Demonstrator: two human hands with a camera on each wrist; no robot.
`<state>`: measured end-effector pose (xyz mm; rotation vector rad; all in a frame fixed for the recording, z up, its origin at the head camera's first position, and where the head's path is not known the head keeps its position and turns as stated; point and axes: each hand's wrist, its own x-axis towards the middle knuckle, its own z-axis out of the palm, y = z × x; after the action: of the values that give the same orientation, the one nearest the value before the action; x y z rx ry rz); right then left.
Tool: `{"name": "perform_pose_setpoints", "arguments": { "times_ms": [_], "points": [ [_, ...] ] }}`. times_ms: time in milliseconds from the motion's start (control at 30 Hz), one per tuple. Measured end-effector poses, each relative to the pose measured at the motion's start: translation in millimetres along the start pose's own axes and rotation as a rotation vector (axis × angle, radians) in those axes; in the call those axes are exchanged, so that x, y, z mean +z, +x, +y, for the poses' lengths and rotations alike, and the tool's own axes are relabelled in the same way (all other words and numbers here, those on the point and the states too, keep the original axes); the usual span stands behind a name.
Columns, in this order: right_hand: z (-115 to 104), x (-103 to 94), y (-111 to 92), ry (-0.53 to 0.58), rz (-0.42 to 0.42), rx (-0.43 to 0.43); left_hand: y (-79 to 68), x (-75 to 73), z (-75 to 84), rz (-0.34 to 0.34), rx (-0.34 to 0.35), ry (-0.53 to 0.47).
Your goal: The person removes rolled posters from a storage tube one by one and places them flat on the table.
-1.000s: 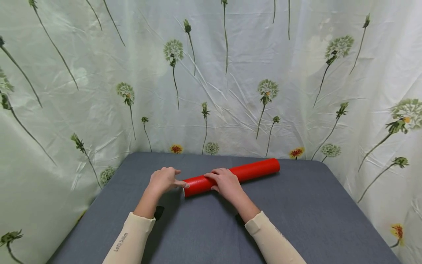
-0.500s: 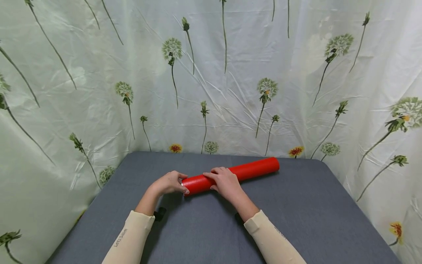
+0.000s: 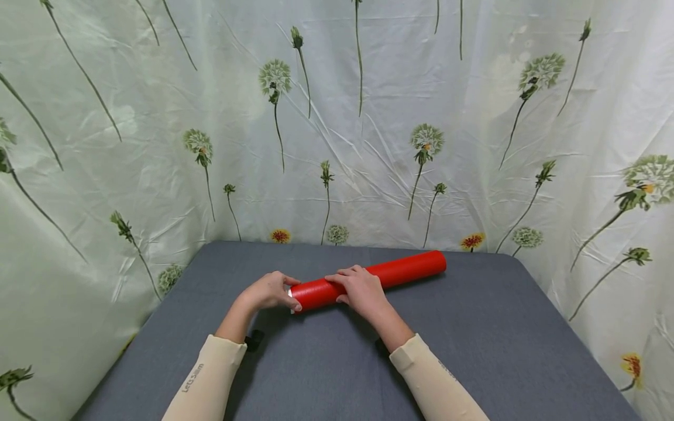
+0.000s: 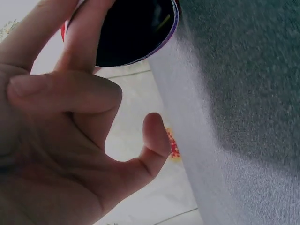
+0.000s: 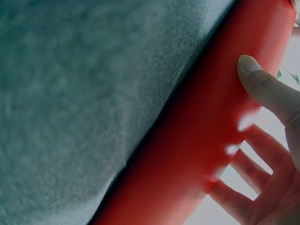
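Flower-printed curtain (image 3: 363, 175) is hanging behind the grey worktop (image 3: 474, 339), where a red tube (image 3: 413, 269) is lying aslant, its right end farther back. With the left hand (image 3: 267, 291), partly curled, I am pinching its left end; with the right hand (image 3: 364, 290), spread to its width, I am gripping it near the middle.

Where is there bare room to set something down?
On the grey table, the widest bare patch lies between the right sleeve and the right edge; a smaller one between that sleeve and the left sleeve ends at the red tube. The tube's left half is crowded: the left hand and right hand grip it.
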<state>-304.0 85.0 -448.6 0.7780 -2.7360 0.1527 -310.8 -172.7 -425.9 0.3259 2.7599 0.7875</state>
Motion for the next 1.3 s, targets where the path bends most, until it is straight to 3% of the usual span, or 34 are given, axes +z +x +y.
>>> {"name": "perform_pose_setpoints", "arguments": {
  "times_ms": [300,600,1300],
  "points": [
    [0,-5.1,0,0.008,-0.028,-0.008,-7.8,-4.7,-1.3,-0.055,-0.038,0.015],
    [1,-5.2,0,0.008,-0.032,-0.022,-13.0,-7.6,3.1,-0.060,-0.084,0.032],
    [3,-6.8,-2,0.021,-0.040,-0.012,-15.4,-8.8,2.8,-0.061,-0.079,0.057]
  ]
}}
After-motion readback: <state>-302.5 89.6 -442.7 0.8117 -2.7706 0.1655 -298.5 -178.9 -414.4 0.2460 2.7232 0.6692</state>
